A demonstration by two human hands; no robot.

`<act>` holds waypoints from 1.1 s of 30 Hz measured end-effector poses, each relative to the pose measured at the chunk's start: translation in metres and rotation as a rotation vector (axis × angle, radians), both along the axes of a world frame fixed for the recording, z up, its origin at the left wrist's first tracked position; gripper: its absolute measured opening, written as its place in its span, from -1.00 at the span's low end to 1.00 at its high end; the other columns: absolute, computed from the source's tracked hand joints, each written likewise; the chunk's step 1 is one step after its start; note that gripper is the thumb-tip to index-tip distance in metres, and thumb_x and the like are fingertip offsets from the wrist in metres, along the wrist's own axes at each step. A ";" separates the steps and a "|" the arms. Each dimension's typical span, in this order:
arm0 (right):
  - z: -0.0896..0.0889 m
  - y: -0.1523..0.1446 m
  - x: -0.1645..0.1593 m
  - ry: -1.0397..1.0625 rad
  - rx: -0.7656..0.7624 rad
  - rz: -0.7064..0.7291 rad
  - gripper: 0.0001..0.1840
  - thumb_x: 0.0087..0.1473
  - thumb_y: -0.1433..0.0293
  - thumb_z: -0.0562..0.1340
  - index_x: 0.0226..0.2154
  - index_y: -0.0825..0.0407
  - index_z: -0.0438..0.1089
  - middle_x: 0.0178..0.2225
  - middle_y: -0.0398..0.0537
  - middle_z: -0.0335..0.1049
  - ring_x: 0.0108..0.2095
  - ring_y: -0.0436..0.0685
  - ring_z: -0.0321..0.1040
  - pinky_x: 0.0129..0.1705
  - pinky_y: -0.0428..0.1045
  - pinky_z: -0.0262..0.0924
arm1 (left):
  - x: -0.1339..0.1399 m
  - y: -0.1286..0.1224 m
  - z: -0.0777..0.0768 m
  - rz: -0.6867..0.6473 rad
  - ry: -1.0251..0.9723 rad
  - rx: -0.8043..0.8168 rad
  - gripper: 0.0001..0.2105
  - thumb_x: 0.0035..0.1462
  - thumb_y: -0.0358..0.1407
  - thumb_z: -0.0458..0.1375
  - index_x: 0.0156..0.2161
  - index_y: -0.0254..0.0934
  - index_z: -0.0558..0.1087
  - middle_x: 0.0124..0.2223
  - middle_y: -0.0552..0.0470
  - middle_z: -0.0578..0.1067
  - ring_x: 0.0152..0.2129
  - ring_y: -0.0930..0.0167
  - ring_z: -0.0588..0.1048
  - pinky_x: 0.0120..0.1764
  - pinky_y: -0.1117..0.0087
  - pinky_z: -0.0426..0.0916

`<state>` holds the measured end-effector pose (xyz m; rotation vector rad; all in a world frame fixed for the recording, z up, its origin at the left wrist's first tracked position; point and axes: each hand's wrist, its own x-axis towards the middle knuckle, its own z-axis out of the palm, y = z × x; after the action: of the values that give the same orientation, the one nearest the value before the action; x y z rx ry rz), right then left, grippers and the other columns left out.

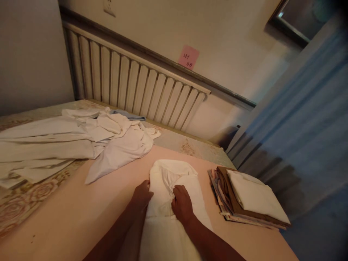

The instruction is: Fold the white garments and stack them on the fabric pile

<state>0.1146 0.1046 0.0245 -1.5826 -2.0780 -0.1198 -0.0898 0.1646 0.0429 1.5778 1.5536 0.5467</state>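
A white shirt (163, 239) lies in front of me on the pink surface, folded into a long, narrow shape. Its rounded, collar-like end points away from me, with bunched cloth in the opening. My left hand (141, 195) is closed at the shirt's left edge, the thumb over the cloth and the fingers partly hidden. My right hand (182, 203) has its fingers curled into the cloth near the middle, just below the opening, pinching the fabric there. The near end of the shirt runs out of the bottom of the view.
To the right stands a stack of folded clothes (255, 195), white on top of brown and patterned ones. Loose white garments (67, 134) lie heaped at the left on a floral cover (21, 206). Behind are a radiator (136, 79) and a pink note (189, 57); a blue curtain (307, 119) hangs right.
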 end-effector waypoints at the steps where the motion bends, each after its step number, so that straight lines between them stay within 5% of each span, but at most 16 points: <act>1: 0.000 0.000 0.000 0.002 0.001 0.001 -0.69 -0.25 0.66 0.03 -0.42 -0.01 0.21 -0.28 -0.03 0.26 -0.21 0.17 0.13 -0.16 0.08 0.11 | 0.000 -0.001 0.001 0.000 0.005 0.006 -0.53 -0.11 -0.51 0.11 0.00 -0.30 0.38 -0.15 -0.04 0.55 -0.17 0.35 0.49 -0.25 0.49 0.28; 33: -0.001 0.001 0.001 0.001 -0.006 -0.010 -0.70 -0.23 0.67 0.03 -0.42 -0.01 0.21 -0.28 -0.04 0.25 -0.20 0.16 0.12 -0.14 0.07 0.11 | -0.005 0.004 0.003 -0.018 -0.007 -0.093 -0.59 -0.04 -0.46 0.11 -0.01 -0.30 0.40 -0.35 0.04 0.57 -0.41 0.40 0.55 -0.38 0.50 0.33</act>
<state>0.1156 0.1056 0.0233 -1.5963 -2.0723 -0.1166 -0.0949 0.1689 0.0461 1.5168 1.5361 0.4622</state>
